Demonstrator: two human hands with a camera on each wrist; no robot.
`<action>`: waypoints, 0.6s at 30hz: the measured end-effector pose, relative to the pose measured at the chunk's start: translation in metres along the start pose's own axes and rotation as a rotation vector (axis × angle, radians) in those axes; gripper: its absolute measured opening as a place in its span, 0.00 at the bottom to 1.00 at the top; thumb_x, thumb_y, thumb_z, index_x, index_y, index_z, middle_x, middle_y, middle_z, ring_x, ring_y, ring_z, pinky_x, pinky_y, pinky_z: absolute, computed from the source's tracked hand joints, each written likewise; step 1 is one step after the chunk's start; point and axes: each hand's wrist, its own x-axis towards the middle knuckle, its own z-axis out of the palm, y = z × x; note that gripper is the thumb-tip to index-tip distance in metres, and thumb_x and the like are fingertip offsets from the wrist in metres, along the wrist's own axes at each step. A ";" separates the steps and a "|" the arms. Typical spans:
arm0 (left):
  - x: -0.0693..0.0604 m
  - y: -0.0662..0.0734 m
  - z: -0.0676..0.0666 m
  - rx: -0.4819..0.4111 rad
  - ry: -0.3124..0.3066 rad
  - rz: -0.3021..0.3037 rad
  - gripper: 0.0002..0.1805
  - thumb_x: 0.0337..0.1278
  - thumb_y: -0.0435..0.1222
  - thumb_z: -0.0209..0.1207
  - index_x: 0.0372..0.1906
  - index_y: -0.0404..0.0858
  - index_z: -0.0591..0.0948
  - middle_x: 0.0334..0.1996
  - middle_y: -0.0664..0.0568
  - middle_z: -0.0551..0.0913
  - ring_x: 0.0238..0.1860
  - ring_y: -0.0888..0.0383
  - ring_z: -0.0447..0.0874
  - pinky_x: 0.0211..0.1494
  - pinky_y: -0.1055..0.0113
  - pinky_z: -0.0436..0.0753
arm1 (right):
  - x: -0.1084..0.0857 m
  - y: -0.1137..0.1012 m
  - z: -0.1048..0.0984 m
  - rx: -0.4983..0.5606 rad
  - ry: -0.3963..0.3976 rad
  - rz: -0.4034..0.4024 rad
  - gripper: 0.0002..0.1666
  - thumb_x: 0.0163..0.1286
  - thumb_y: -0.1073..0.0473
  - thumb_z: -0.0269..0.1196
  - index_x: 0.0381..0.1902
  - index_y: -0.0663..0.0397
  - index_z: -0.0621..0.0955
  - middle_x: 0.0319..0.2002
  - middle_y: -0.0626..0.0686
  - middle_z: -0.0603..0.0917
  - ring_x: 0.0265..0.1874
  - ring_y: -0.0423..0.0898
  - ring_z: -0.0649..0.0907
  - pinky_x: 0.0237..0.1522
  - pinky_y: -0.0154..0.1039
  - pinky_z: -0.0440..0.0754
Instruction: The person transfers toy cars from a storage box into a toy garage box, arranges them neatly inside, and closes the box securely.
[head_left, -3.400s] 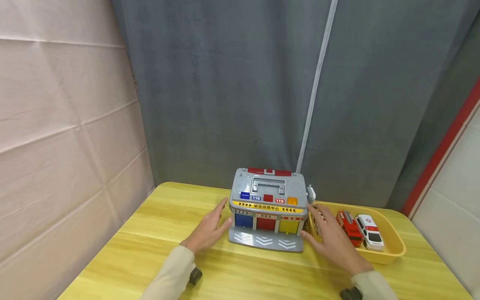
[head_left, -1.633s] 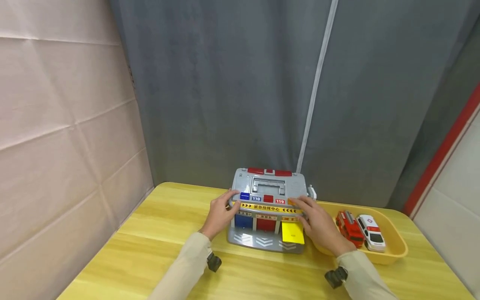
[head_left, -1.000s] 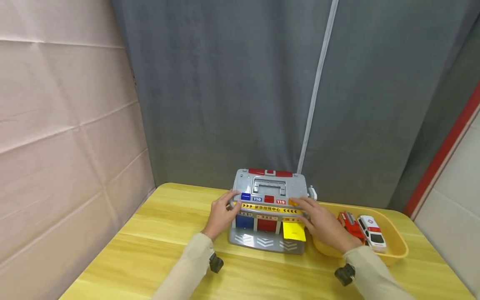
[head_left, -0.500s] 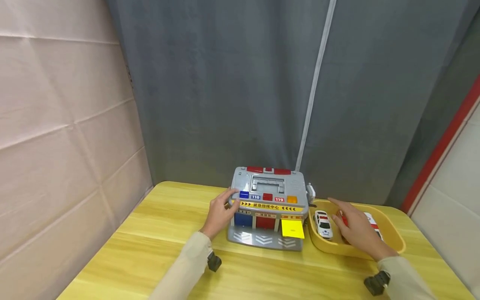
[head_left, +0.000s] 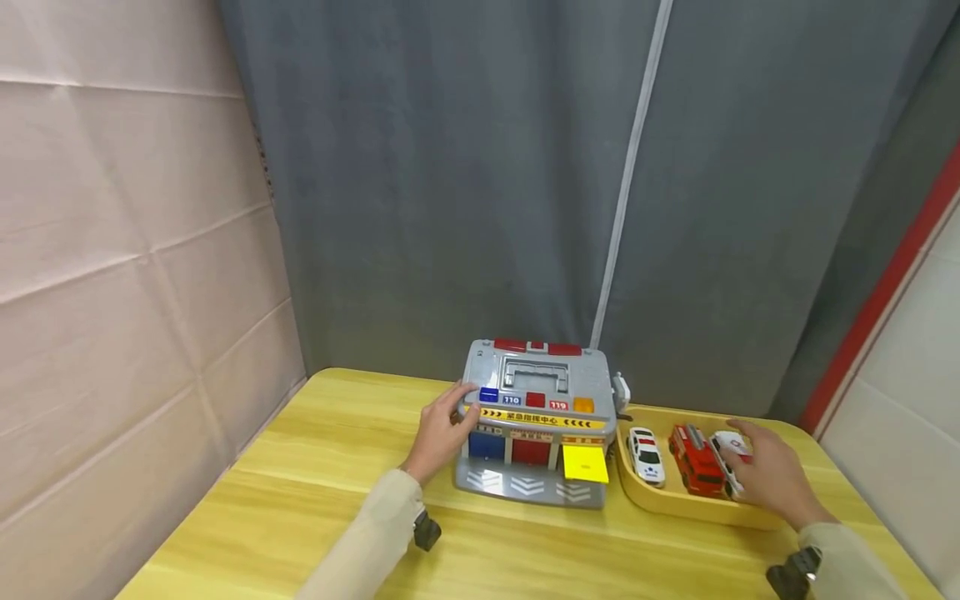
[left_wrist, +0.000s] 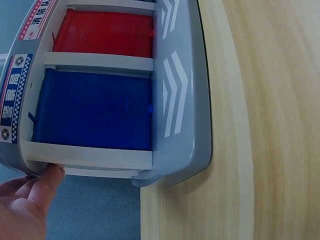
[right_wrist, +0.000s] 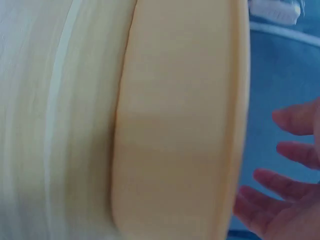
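Observation:
A grey toy station stands on the table, its yellow door swung up and out, the blue door and red door closed. My left hand grips the station's left front corner; in the left wrist view the thumb of that hand presses its side. Over the right end of a yellow tray is my right hand, at the white ambulance, which it partly covers. Its fingers look spread in the right wrist view, and no grip on the ambulance shows.
In the tray a white police car lies at the left and a red fire engine in the middle. The tray stands right beside the station. A grey curtain hangs behind the table.
The yellow door has swung outward since the earliest frame. My right hand has left the station's orange button and moved right over the tray to the ambulance. My left hand stays on the corner.

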 end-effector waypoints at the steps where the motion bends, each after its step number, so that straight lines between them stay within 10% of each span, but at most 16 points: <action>1: 0.000 0.000 0.000 0.001 0.001 0.004 0.20 0.68 0.43 0.58 0.61 0.44 0.81 0.70 0.37 0.73 0.57 0.43 0.83 0.56 0.54 0.89 | 0.000 0.004 0.000 -0.006 -0.011 0.014 0.30 0.64 0.63 0.65 0.59 0.78 0.72 0.53 0.82 0.77 0.51 0.79 0.76 0.51 0.73 0.77; 18: 0.001 0.001 -0.001 -0.034 -0.002 0.008 0.20 0.67 0.43 0.58 0.61 0.43 0.81 0.71 0.37 0.72 0.70 0.37 0.73 0.62 0.52 0.86 | 0.010 0.029 0.007 0.034 -0.362 0.217 0.45 0.64 0.57 0.63 0.64 0.85 0.56 0.46 0.77 0.78 0.40 0.66 0.80 0.43 0.61 0.83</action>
